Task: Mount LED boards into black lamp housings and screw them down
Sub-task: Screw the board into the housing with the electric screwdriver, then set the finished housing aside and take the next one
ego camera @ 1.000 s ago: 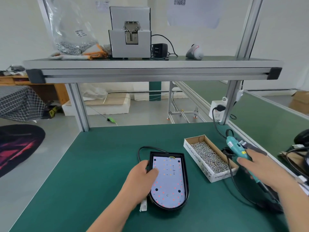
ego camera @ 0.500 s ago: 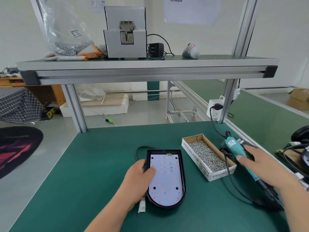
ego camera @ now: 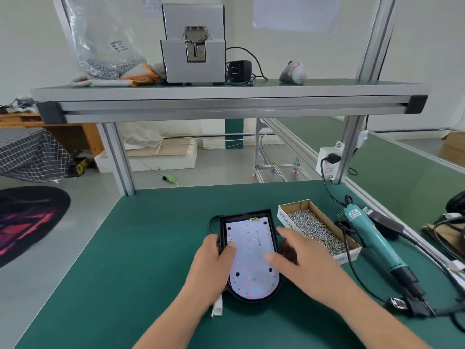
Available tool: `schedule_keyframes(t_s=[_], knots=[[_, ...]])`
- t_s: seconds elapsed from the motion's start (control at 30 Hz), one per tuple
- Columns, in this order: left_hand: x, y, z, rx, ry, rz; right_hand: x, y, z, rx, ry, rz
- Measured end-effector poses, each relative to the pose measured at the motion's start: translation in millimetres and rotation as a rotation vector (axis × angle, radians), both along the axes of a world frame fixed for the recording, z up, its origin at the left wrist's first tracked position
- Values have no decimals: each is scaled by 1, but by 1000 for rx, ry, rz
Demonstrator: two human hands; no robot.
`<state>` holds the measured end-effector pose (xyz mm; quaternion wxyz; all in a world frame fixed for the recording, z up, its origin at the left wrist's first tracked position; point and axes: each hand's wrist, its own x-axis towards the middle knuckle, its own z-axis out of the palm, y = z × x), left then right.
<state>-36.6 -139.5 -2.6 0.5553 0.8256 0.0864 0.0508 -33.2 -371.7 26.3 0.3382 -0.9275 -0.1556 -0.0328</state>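
Both my hands at the lamp housing, board sitting inside it.

My left hand (ego camera: 214, 268) pinches the left wall of the black lamp housing (ego camera: 251, 299), thumb laid on the LED board (ego camera: 251, 248) that sits inside it, mid-bench on the green mat (ego camera: 151, 248). My right hand (ego camera: 307, 263) hovers, blurred, over the housing's right edge, fingers spread and holding nothing. Just right of it stands the cardboard box (ego camera: 284, 217) of screws (ego camera: 314, 229). Beyond that, the teal electric screwdriver (ego camera: 372, 238) lies on the mat. A white connector (ego camera: 217, 307) pokes out beside my left wrist.
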Motion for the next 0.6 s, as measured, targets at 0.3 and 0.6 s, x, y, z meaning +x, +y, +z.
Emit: schedule_keyframes(t_s=[0.3,0.6], knots=[[-3,9,17,-212,173,-260,9,2,-8,371,148,-10],[-3,31,16,360,18,-509,3,-8,-3,298,-148,-96]])
